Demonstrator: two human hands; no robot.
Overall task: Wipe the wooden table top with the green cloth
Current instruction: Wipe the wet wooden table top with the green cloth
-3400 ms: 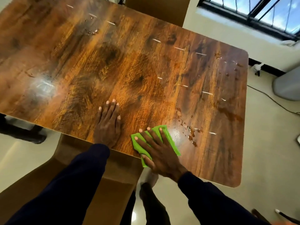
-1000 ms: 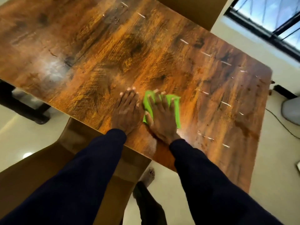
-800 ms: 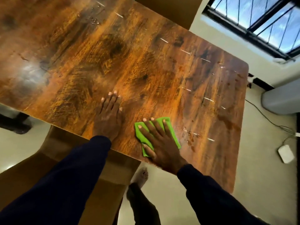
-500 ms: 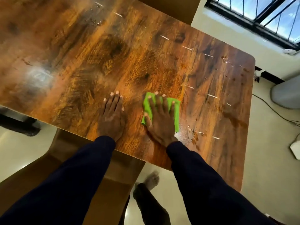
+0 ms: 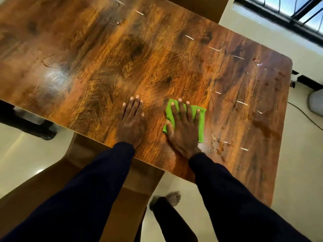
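The wooden table top (image 5: 157,58) is big and flat, with round corners. It is brown and orange with dark swirly lines in the wood, and it is shiny, with a white blur of light on its left part.

The green cloth (image 5: 201,124) lies flat on the table near the front edge. It is bright green, soft-looking and folded into a small square shape. The right hand (image 5: 183,131) lies on top of it, palm down. Its fingers are straight and spread a little, pressing the cloth onto the wood. Green peeks out around the fingers and on the right side.

The left hand (image 5: 131,124) lies flat on the bare wood just beside the cloth, not touching it. Its fingers are straight and close together.

Both arms wear dark blue sleeves (image 5: 87,198).

Small wet spots (image 5: 221,145) shine on the wood just to the right of the cloth. More tiny drops (image 5: 115,20) sit near the far edge, and some (image 5: 258,62) sit by the far right corner.

A smooth brown chair (image 5: 139,177) stands under the front edge. The floor (image 5: 21,154) is pale and glossy. A bare foot (image 5: 173,198) stands on it.
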